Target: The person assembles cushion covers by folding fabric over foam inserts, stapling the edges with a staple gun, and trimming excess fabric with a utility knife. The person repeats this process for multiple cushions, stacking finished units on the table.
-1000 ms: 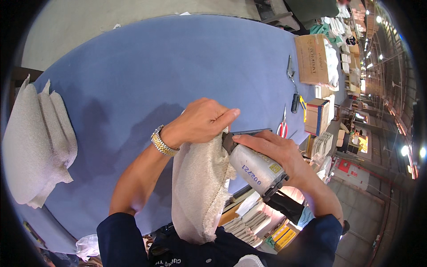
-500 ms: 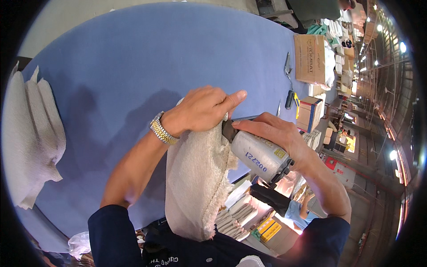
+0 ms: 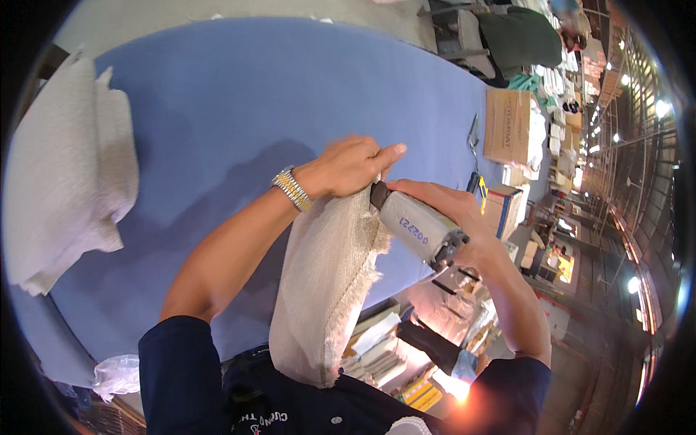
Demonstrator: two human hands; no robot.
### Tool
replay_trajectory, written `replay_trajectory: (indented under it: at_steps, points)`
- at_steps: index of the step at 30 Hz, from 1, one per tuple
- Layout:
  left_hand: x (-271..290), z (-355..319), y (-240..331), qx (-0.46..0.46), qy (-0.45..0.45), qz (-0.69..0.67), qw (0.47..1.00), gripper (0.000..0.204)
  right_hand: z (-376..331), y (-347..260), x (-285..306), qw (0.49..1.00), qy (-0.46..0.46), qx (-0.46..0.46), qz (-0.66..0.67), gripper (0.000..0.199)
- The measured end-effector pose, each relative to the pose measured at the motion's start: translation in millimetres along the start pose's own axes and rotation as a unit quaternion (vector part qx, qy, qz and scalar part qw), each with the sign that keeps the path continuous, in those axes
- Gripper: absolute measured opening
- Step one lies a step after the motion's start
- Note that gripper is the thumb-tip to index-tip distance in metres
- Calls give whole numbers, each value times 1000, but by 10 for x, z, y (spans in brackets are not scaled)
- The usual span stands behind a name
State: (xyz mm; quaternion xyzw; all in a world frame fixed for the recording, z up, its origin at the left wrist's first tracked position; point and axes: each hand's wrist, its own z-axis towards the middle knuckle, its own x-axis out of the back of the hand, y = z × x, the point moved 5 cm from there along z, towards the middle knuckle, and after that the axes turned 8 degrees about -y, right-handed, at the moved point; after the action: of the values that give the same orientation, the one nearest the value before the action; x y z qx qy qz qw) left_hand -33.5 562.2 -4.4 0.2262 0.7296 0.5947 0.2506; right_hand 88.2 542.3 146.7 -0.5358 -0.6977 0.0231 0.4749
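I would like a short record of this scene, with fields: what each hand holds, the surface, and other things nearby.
left hand: grips the top edge of a beige woven cloth, which hangs down toward the body
right hand: holds a grey cylindrical power tool, its dark tip at the cloth's top edge
wrist: a metal watch band on the left arm
surface: blue table
at left: stack of white cloths
at right: cardboard box on the table's far edge
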Motion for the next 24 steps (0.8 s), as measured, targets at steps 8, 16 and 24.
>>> replay_trajectory:
  at_steps: [8, 16, 24]
  points:
    - [192, -430, -213, 13, 48, -122, 991, 72, -434, -355, -395, 985, 163, 60, 17, 89]
    - [323, -1168, -221, 158, 245, -1, 956, 60, -848, 1036, -1812, 898, 349, -243, 113, 57]
    - [84, -1880, 864, 51, 363, 162, 916, 49, -698, 430, -2055, 846, 435, -72, 300, 54]
